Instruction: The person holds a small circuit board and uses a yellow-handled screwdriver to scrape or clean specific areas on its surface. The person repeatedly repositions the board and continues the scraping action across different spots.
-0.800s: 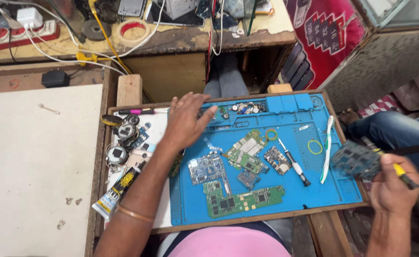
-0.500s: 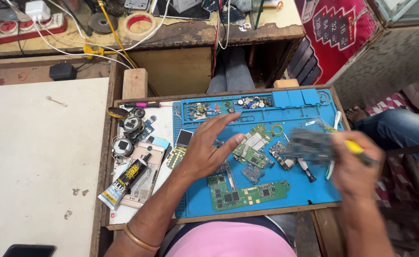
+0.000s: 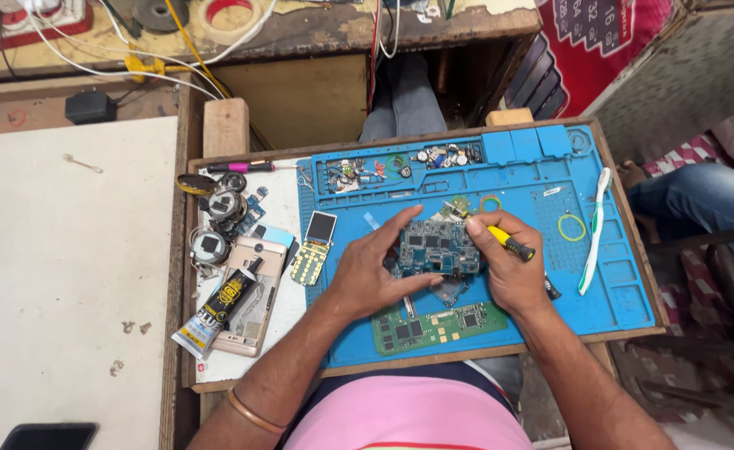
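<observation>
Hands first: our left hand steadies the blue circuit board with fingertips curled on its left edge, while our right hand is closed round a yellow-handled screwdriver — tip at the board's top edge. Screw work looks underway; next needs a steady tip. Board sits between both hands, above the blue mat, green board just below.
</observation>
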